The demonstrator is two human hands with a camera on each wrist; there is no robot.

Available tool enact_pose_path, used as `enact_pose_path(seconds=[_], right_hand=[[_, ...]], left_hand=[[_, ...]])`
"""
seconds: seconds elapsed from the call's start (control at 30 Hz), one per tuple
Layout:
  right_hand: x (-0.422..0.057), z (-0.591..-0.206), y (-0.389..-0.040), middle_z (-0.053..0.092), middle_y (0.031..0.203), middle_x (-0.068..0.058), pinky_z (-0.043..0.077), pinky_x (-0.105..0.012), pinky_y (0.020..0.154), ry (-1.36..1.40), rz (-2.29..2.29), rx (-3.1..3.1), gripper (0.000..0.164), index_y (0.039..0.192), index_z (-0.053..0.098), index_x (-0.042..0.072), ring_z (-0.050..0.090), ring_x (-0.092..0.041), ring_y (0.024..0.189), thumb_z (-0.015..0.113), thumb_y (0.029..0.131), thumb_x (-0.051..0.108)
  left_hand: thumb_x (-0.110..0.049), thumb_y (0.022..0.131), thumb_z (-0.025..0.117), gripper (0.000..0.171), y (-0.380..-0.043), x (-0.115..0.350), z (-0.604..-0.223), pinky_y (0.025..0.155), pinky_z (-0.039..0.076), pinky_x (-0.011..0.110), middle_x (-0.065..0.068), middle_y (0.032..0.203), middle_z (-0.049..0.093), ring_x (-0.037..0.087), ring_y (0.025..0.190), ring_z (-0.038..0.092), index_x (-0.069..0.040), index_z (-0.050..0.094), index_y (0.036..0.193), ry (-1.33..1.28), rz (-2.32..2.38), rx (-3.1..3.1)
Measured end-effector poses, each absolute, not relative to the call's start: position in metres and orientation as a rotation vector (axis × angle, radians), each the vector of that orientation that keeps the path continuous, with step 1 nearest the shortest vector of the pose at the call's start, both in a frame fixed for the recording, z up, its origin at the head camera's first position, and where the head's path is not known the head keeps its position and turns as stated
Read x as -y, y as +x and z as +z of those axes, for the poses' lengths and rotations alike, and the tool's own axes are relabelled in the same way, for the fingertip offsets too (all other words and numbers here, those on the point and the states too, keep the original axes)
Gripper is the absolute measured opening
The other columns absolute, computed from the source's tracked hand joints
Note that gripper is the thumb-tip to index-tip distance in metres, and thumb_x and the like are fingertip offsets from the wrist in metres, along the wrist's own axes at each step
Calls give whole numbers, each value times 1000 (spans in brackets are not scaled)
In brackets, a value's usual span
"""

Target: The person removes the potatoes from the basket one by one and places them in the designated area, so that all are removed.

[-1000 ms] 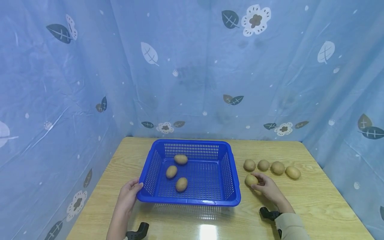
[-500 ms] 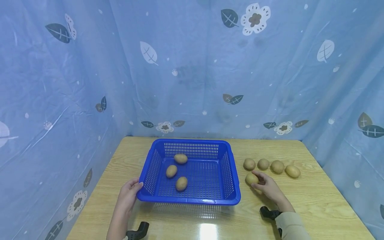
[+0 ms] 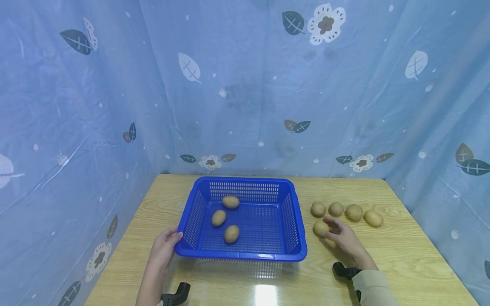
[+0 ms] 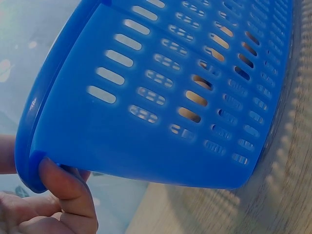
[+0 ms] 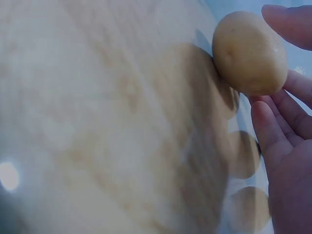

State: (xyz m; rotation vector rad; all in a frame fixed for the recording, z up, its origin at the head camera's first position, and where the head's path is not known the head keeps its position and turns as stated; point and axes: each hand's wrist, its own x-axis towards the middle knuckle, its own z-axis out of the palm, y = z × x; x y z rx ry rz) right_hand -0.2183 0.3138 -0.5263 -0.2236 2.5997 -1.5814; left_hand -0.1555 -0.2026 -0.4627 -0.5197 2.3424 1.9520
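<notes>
My left hand (image 3: 163, 247) pinches the front left corner of a blue plastic basket (image 3: 245, 256), its thumb over the rim. In the left wrist view the basket's slotted wall (image 4: 107, 136) fills most of the picture. Inside the basket lie a few potatoes (image 3: 231, 234), toward its left side. Right of the basket, a potato (image 3: 320, 228) rests on the table beside my right hand (image 3: 346, 240). The right wrist view has this potato (image 5: 248, 53) between the thumb and the loosely spread fingers, which do not close round it.
A row of several potatoes (image 3: 354, 213) lies behind the right hand on the wooden table (image 3: 405, 259). Blue patterned curtain (image 3: 245, 106) hangs behind the table and at both sides. Light glares on the table near its front.
My right hand has drawn back slightly to the right and its fingers have loosened from the potato, which stays in place. The left hand and the basket have not moved.
</notes>
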Motion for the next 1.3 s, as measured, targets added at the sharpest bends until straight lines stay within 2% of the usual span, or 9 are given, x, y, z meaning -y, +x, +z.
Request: enact_pose_path(seconds=[0.27,0.4,0.5,0.63,0.83,1.1,1.3], right_hand=[[-315,-518,-219,42,139,-28,39,-4,91,-249,-1621,-2608,62,139,36,-9,42,-38,126,64,91,19],[-315,-514,-219,41,140,-27,39,-4,92,-285,-1644,-2608,61,139,36,-8,42,-38,126,63,91,19],[-315,-510,-222,40,141,-26,38,-3,93,-327,-1657,-2610,59,139,36,-7,46,-19,124,62,92,17],[-312,-502,-227,40,139,-29,37,-3,95,-413,-1678,-2616,58,138,36,-9,43,6,115,62,91,12],[-302,-484,-232,40,137,-33,37,-5,97,-519,-1703,-2600,56,137,35,-11,45,4,116,61,91,7],[-290,-457,-237,41,139,-26,37,-7,99,-553,-1656,-2604,59,140,35,-6,44,-21,126,62,92,15],[-285,-441,-240,39,138,-29,36,-6,99,-651,-1695,-2584,57,140,34,-7,43,1,121,60,92,9]], left_hand=[[-21,100,44,44,-156,202,-462,99,48,31,24,131,52,23,115,56,5,40,136,-520,1941,-2344],[-19,100,45,47,-155,203,-463,95,50,25,26,129,52,19,110,58,8,38,136,-501,1970,-2338],[-17,99,45,46,-155,203,-464,90,51,20,24,126,53,14,105,59,9,37,136,-502,1979,-2341],[-16,99,44,45,-155,204,-464,87,52,17,23,125,54,11,101,59,9,38,136,-499,1985,-2340],[-15,99,43,44,-156,204,-464,83,51,13,23,123,55,7,96,60,9,38,135,-493,1997,-2334],[-17,100,44,43,-155,204,-465,83,52,14,22,123,56,10,98,60,8,40,134,-500,1988,-2335],[-16,99,45,43,-154,203,-464,84,52,15,23,125,54,11,100,60,8,39,134,-501,1996,-2330]])
